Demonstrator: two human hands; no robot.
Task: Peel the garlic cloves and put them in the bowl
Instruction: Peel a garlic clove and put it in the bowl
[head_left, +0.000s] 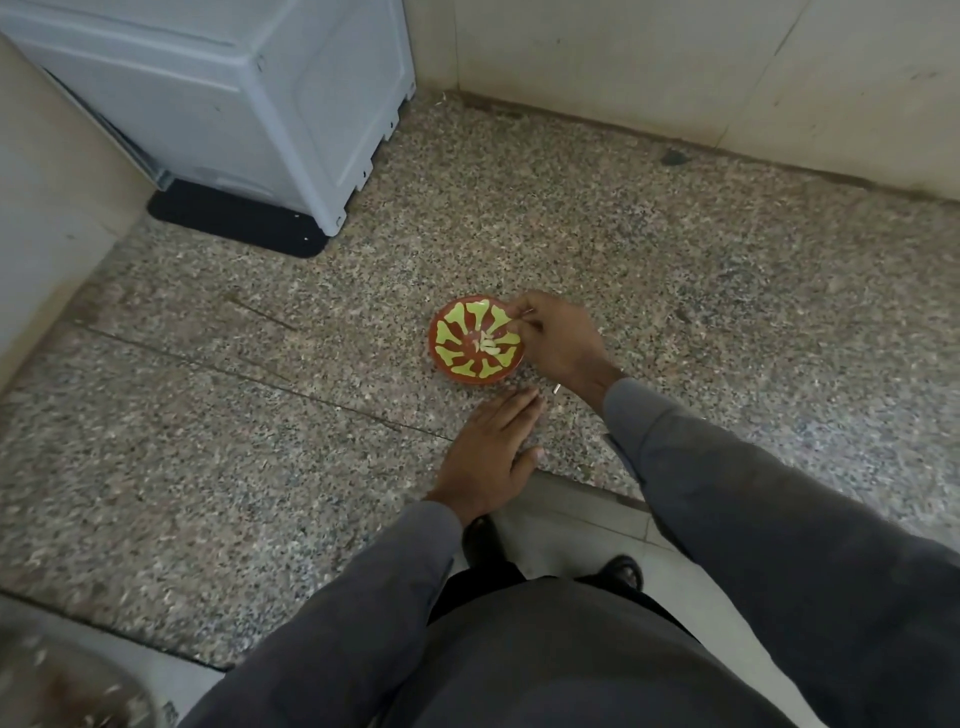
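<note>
On the speckled counter (675, 270) sits the red-and-green bowl (457, 332), a few peeled garlic cloves (489, 344) lying at its centre. The right hand (558, 338) hangs over the bowl's right rim, fingertips pinched on something small and pale, probably another clove; best released low over the middle. The left hand (491, 452) rests flat, fingers straight, just beside the bowl.
</note>
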